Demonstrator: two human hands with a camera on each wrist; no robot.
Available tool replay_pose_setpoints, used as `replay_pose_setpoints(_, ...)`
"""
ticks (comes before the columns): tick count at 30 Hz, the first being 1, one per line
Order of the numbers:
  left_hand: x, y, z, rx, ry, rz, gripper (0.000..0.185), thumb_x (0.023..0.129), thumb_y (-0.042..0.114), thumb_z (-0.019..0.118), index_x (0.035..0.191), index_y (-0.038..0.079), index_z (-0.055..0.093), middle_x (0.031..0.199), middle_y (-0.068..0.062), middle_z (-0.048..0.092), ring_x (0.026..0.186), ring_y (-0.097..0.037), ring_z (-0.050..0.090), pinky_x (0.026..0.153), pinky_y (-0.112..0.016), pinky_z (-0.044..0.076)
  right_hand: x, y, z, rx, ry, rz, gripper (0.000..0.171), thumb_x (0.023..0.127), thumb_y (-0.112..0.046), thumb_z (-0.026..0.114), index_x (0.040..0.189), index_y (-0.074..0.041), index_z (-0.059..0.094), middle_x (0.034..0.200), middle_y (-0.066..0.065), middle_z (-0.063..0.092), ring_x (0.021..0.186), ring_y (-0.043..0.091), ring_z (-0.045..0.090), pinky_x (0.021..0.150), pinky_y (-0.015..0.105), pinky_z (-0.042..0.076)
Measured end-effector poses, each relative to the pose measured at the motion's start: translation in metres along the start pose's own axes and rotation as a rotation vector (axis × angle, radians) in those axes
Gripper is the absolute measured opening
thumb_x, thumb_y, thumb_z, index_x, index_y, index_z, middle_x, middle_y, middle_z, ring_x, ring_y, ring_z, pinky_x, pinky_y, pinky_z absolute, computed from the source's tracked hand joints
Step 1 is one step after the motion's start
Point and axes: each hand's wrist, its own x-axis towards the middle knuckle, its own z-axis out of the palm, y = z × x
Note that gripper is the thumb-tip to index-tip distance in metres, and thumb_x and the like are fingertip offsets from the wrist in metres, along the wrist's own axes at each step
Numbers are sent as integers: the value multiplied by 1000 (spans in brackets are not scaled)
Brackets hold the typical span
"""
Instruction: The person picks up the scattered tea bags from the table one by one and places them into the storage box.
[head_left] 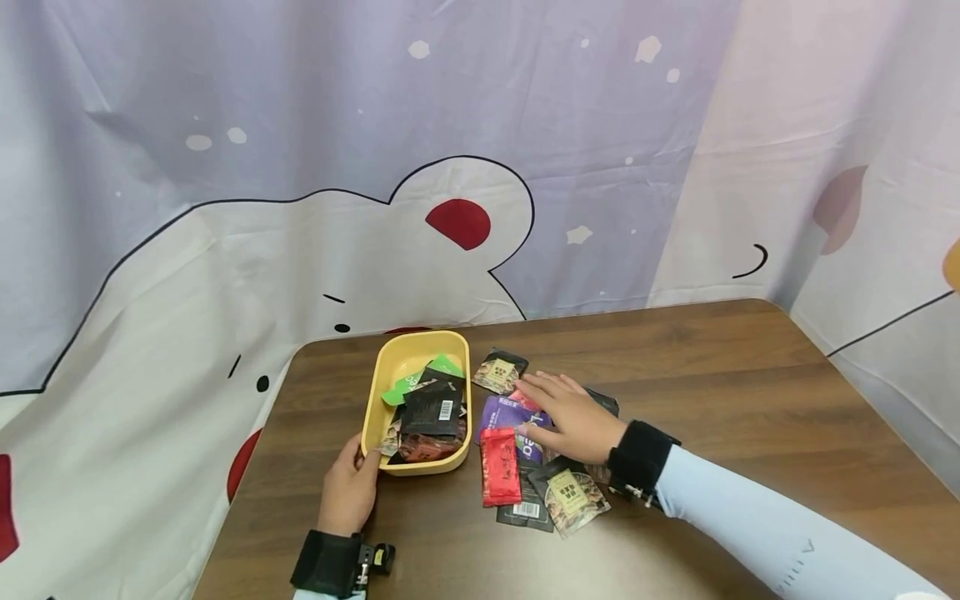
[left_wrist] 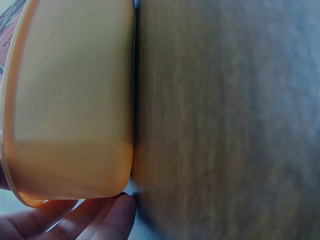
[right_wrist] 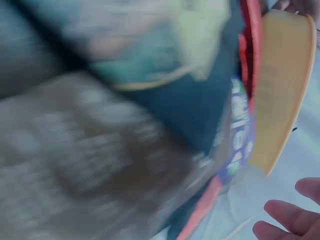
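Note:
A yellow oblong container (head_left: 372, 408) stands on the brown table and holds several snack packets, among them a black one (head_left: 432, 408) and a green one (head_left: 420, 377). My left hand (head_left: 352, 487) grips its near left corner, thumb at the rim; the left wrist view shows its fingers (left_wrist: 112, 220) against the container's wall (left_wrist: 70, 100). My right hand (head_left: 570, 417) lies flat, fingers straight, on a loose pile of packets to the right: a purple packet (head_left: 498, 411), a red packet (head_left: 500, 467) and dark packets with beige labels (head_left: 500, 371). The right wrist view is blurred.
The table (head_left: 712, 375) has bare wood to the right of and behind the pile. A cartoon-printed curtain (head_left: 300, 167) hangs close behind the table's far and right edges. A black barcode packet (head_left: 527, 510) lies nearest me.

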Motion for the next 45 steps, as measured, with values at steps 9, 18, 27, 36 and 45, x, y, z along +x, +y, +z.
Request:
replay_pose_setpoints(9,0,0,2,-20,-8,-15,51,106,25,44,153,6,41,143,-24,57,124,-35,60,102,-54,50,-50,23,1,-22,5,35,70,95,-44,66,152,-10,45,154,17,47,143,39,43,117,63,31)
replay_pose_setpoints(18,1,0,1,-23,-14,-24,52,106,26,43,154,6,40,144,-25,56,123,-34,60,102,-54,50,-89,34,5,-62,-15,21,65,90,-35,74,148,-14,52,146,16,54,131,39,54,106,59,45)
replay_pose_setpoints(27,2,1,1,-9,-9,-17,51,106,26,44,153,6,41,136,-24,61,107,-28,62,87,-41,53,-96,37,8,-87,-43,22,73,87,-39,77,149,-11,51,147,17,52,133,41,52,107,60,44)
replay_pose_setpoints(36,2,1,1,-6,-8,-25,51,106,26,44,153,6,41,137,-23,61,108,-28,61,89,-42,53,-95,39,7,-105,-54,25,66,90,-31,74,148,-12,51,144,15,54,131,37,54,105,55,47)
replay_pose_setpoints(45,3,1,1,-9,-10,-29,52,105,26,45,153,5,41,134,-23,62,105,-26,61,86,-41,54,-92,39,9,-84,35,64,80,79,-33,85,147,-9,51,119,0,53,106,15,55,90,37,54)
